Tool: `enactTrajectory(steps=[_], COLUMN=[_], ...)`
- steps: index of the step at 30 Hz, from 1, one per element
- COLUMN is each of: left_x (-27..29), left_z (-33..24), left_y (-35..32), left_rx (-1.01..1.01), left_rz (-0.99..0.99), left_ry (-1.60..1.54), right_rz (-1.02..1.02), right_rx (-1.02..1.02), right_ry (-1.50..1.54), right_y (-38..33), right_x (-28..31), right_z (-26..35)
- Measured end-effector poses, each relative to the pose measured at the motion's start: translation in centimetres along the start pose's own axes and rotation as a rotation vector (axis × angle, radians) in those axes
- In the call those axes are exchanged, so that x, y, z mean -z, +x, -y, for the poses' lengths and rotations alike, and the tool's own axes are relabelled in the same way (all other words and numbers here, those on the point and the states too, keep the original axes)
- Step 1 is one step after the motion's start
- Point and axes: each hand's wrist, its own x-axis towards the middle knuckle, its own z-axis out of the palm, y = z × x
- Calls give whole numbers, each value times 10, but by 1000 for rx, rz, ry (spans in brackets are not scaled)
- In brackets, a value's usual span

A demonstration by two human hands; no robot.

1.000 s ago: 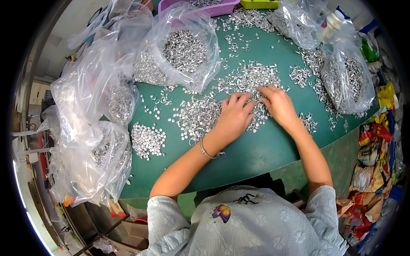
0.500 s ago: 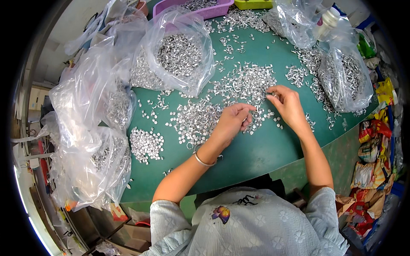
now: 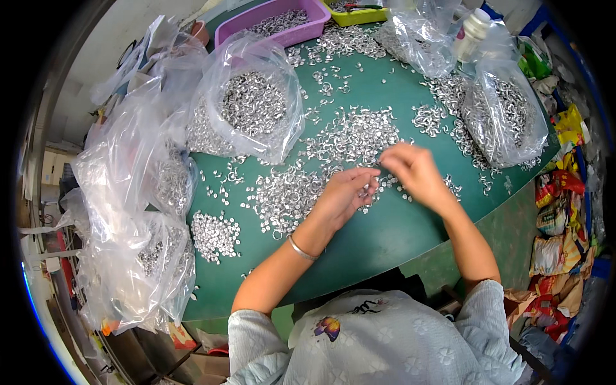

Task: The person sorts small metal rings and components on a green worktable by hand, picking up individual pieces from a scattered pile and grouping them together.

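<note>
Heaps of small silver metal pieces, many curved like little rings, cover the middle of the green table. One heap lies just beyond my hands and another heap to the left. My left hand is closed over the near edge of the heaps, thumb and fingers pressed together; whatever they pinch is too small to name. Close by on the right, my right hand hovers with bent fingers, smeared by motion. Its fingertips point toward the left hand, and I cannot see whether they hold a piece.
A clear bag of metal pieces stands open at the back left, with more plastic bags along the left edge. A separate small heap lies near them. Back right are another filled bag and a white bottle. A purple basin stands behind.
My right hand has moved left, closer to my left hand, and is now blurred. The left hand stays closed in nearly the same spot. The whole view has shifted slightly.
</note>
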Motion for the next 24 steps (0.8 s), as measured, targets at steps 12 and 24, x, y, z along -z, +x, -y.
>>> enactTrajectory(steps=[12, 24], left_x=[21, 33], left_z=[3, 28], left_y=[-57, -96], left_rx=[-68, -128], left_rz=[-165, -154], left_ry=[-3, -98], right_rz=[111, 125], right_rx=[-497, 16], right_ry=[342, -419], right_y=[-9, -23], right_x=[13, -33], right_z=[-13, 7])
